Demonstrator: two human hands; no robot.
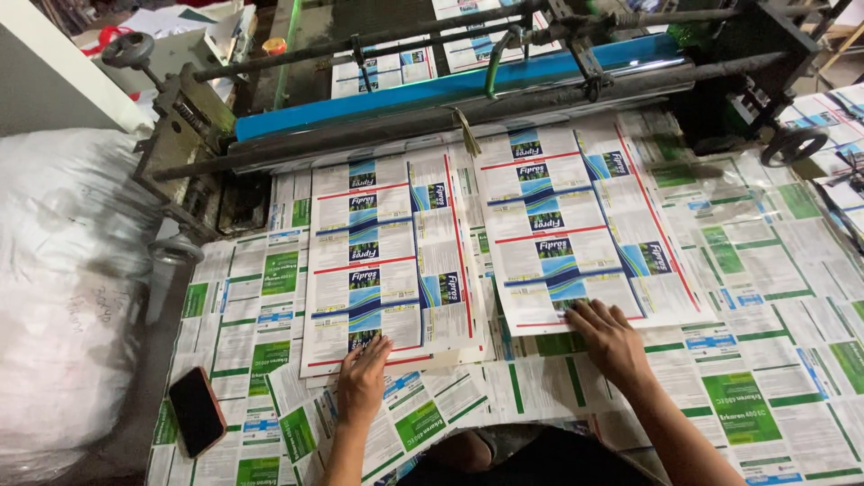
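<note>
A counter [792,270] papered with green-printed sheets fills the frame, a roller machine [468,85] along the top. Two stacks of blue-and-red label sheets lie at centre. The left hand [363,378] rests flat, fingers spread, on the left stack [391,261]; the right hand [610,342] presses flat on the right stack [576,225]. A phone [196,410] lies lower left.

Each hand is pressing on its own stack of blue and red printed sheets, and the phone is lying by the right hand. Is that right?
Not quite. The head view shows the phone lying by the left hand, not the right hand. The rest holds: each hand presses on its own stack of blue and red printed sheets.
</note>
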